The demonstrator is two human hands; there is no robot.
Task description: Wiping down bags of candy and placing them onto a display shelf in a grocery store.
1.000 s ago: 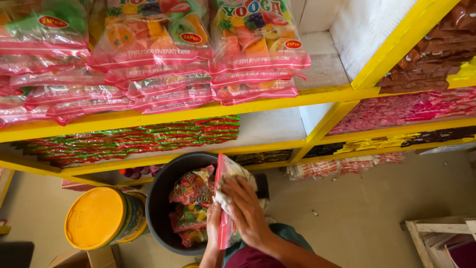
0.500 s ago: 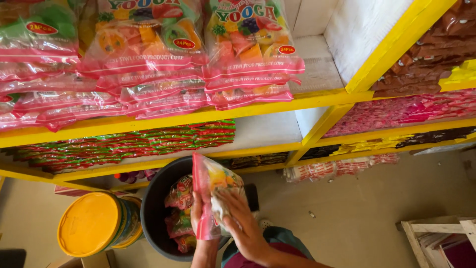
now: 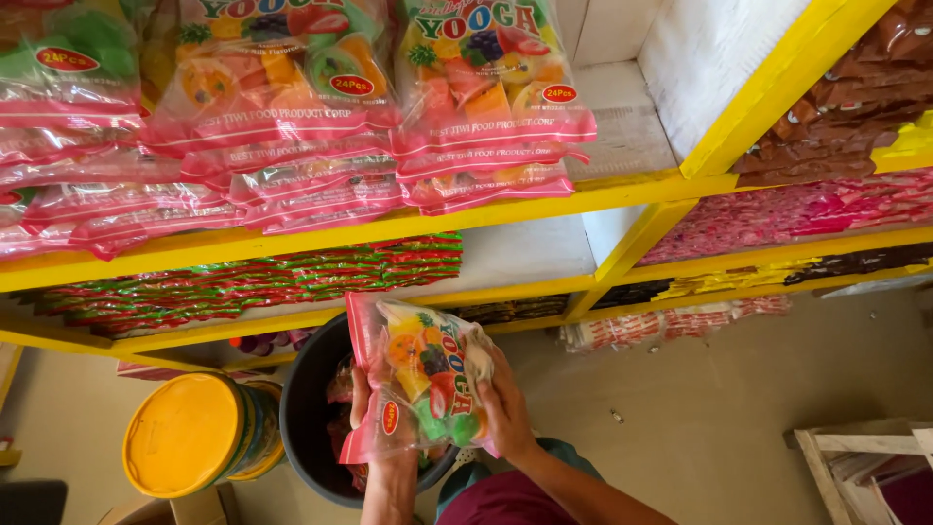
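We look down at a big yellow wooden shelf rack that fills the far side, and its ends run out of the picture. Flat pink plastic packs of fruit sweets lie stacked on its top shelf, and their tops are cut off. One shelf lower lies a row of thin red and green packets. To the right sit brown packets, too dim for us to tell what they are.

On the near floor stands a round black plastic bucket. More sweet packs lie inside, mostly hidden by what we hold. Left of it stands a tub with a round yellow lid. We cannot see into it.

Over the bucket we hold a clear pink-edged bag of fruit sweets. Half a second ago the bag stood on edge and our right hand lay flat across its face. Now its front is turned up to us. Our left hand grips its near left edge from below, fingers partly hidden. Our right hand is closed on its right edge.
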